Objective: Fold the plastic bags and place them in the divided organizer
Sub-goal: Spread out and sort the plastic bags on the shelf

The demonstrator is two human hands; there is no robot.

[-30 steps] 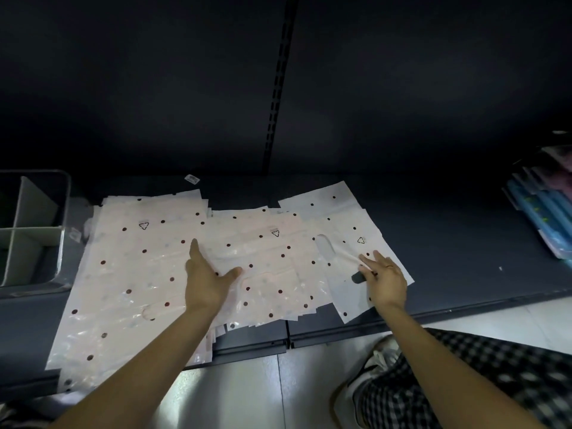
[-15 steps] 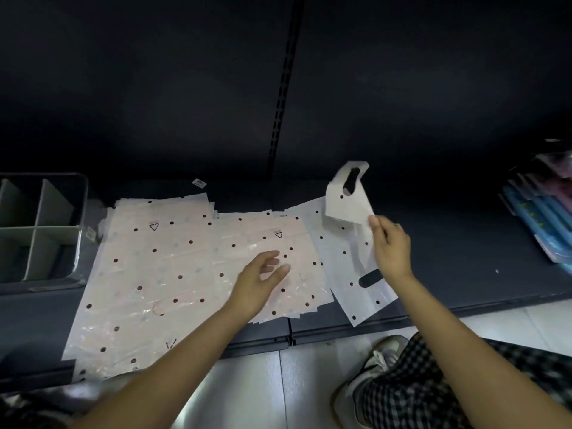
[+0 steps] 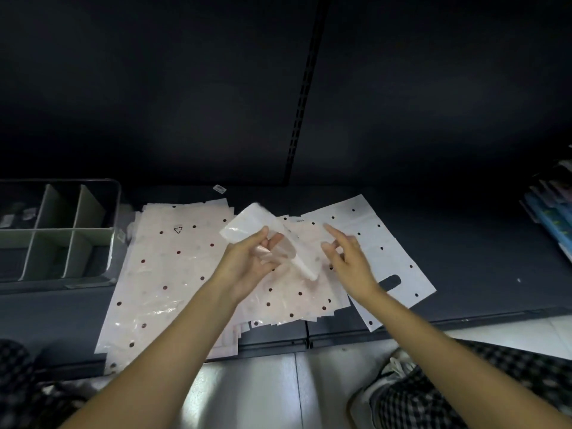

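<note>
— While the organizer is sitting with no bags in the compartments we can see, we are barely starting; the spread bags are lying flat on the shelf.

— Our left hand is pinching one bag, lifted above the pile; our right hand is hovering just beside, fingers loose, holding nothing.

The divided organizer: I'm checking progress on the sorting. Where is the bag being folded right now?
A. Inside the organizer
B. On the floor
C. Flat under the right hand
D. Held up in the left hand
D: the left hand grips the crumpled bag above the flat bags, away from the divided organizer.
</note>
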